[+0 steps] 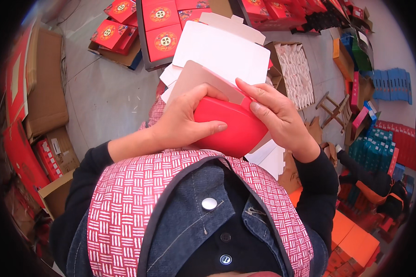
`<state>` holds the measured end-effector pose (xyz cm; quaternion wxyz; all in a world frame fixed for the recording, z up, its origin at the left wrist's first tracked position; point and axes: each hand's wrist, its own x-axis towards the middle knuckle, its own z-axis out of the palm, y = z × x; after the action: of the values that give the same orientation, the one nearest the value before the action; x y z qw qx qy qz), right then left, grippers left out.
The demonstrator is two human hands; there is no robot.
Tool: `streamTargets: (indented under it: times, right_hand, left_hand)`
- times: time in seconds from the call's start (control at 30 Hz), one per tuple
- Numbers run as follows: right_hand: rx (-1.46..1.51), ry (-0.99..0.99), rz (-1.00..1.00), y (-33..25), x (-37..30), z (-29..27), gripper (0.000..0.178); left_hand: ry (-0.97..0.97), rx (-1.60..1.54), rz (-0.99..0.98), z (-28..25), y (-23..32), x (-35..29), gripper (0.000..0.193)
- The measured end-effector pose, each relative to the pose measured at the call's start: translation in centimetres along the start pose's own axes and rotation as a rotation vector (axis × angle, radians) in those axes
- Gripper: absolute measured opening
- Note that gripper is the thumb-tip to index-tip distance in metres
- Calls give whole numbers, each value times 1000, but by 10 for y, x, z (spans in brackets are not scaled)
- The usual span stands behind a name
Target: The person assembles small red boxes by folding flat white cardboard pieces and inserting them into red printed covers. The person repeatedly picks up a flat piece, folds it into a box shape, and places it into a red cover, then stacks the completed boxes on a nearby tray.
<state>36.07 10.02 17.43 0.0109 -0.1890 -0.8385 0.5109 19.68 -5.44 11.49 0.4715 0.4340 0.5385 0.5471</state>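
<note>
A partly folded red cardboard box (229, 127) is held in front of my chest, with a grey-brown inner flap standing up on its far side. My left hand (189, 113) grips it from the left: the thumb lies on the red face and the fingers reach over the upper edge. On the other side my right hand (277, 113) pinches the box's right corner, its thumb and forefinger at the fold of the flap. The undersides of both hands are hidden. Just beyond the box lie white flat cardboard blanks (222, 48), and another white piece (269, 159) shows below my right hand.
Red printed gift boxes (164, 41) fill a dark carton at the far side. An open carton of pale wrapped items (296, 69) stands right of it. Brown cardboard (46, 83) leans at left, a wooden folding stool (333, 108) at right, orange boxes (353, 242) lower right.
</note>
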Motion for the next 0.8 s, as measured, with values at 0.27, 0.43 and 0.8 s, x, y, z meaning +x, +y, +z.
streamTargets:
  times: [0.27,0.43,0.8]
  right_hand:
    - [-49,10,-64,-5,6,10,40]
    - [-66,17,-82,-6,2,11,40]
    - [-106,26,-27,2,-5,17,39]
  left_hand:
    - [-9,-8,-37,1,0,-1,37]
    - [4,-18,-29,-1,-6,-3,37]
    - [64,-482,-135,6,-18,-2,30]
